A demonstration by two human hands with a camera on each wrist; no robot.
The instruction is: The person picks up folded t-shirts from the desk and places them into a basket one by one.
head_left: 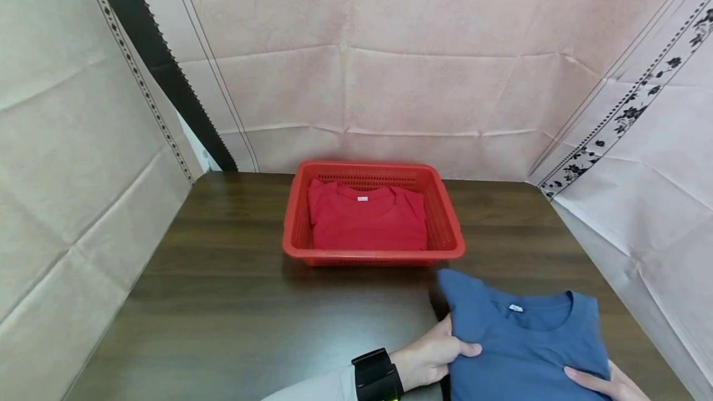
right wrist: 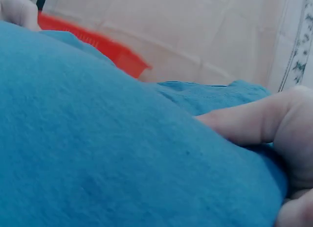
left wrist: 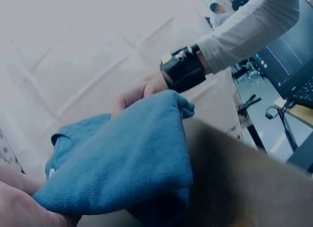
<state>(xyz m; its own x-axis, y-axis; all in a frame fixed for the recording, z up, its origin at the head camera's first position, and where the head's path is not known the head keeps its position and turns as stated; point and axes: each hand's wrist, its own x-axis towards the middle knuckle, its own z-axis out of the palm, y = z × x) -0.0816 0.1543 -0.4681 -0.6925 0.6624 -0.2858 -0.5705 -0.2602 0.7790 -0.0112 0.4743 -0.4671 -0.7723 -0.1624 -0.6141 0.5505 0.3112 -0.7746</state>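
A folded blue T-shirt point(head_left: 523, 345) is held between both hands at the lower right of the head view, its collar and small white label facing up. My left hand point(head_left: 431, 354) grips its left side, thumb on top and the other fingers underneath. On the opposite side my right hand point(head_left: 604, 382) pinches the shirt's edge, thumb over the cloth; the head view's bottom edge cuts part of it off. In the left wrist view the blue fabric point(left wrist: 132, 163) slopes above the tabletop. Close up, the right thumb point(right wrist: 244, 119) presses the cloth in the right wrist view.
A red plastic basket point(head_left: 373, 255) stands at the back middle of the brown wooden table point(head_left: 223, 302). Inside it lies a folded red T-shirt point(head_left: 367, 221). Pale cloth sheets point(head_left: 418, 91) hang behind and along both sides. A laptop point(left wrist: 293, 65) shows beyond the table in the left wrist view.
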